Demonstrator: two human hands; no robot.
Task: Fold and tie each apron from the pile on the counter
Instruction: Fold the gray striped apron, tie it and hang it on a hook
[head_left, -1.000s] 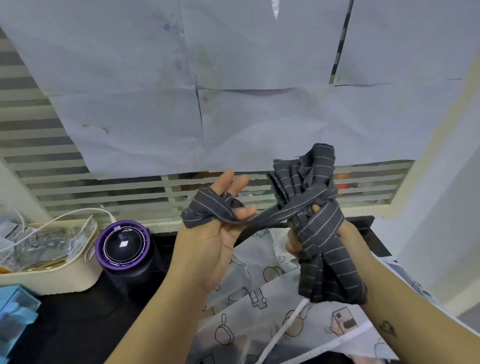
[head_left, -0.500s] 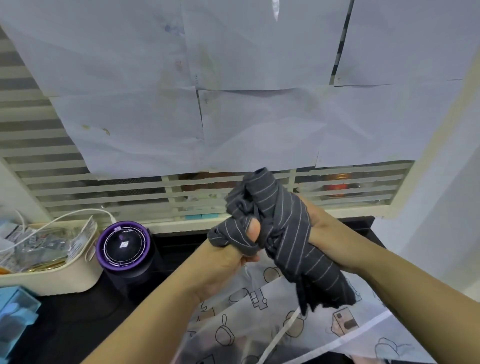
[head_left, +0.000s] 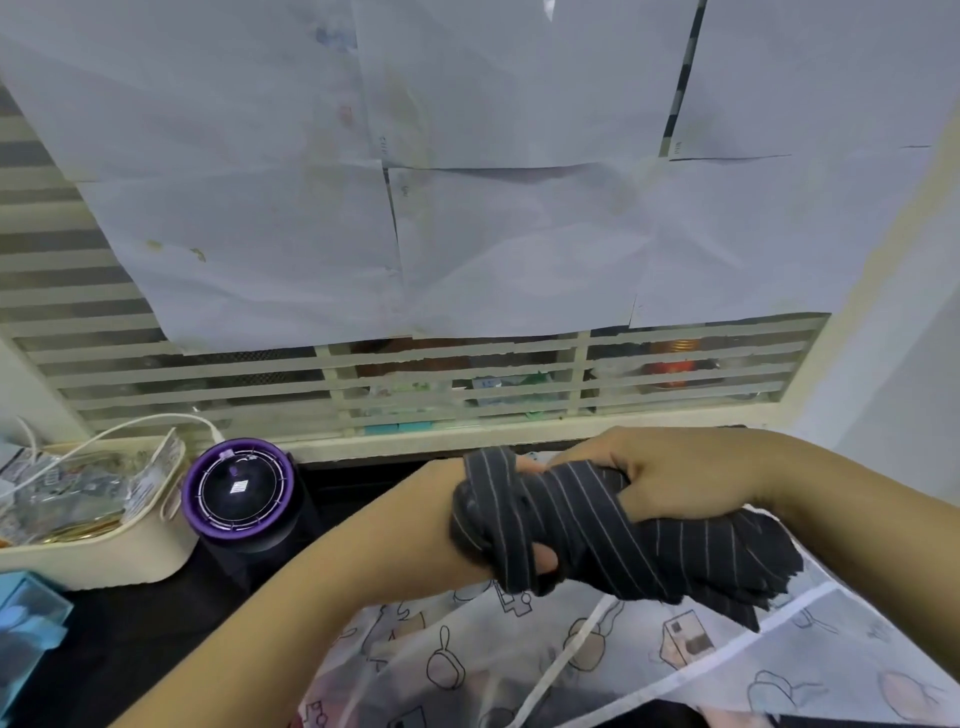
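Both hands are on the striped apron (head_left: 597, 530), bunched up in a wad held just above the counter (head_left: 130, 634). Right hand (head_left: 685, 483) is clamped over the top of it, fingers curled in. Left hand (head_left: 543, 560) is mostly buried in the cloth; only a couple of finger bits poke out, but they look hooked round a band. Under the grip there's a white printed apron (head_left: 675, 654), cut off at the bottom edge. Left of the grip is a purple-rimmed round thing (head_left: 239, 491), can't tell what

Left forearm (head_left: 311, 597) and right forearm (head_left: 857, 519) are showing bare to the frame edge. Left hand (head_left: 544, 559) and right hand (head_left: 675, 483) are going bare too, wrists included.
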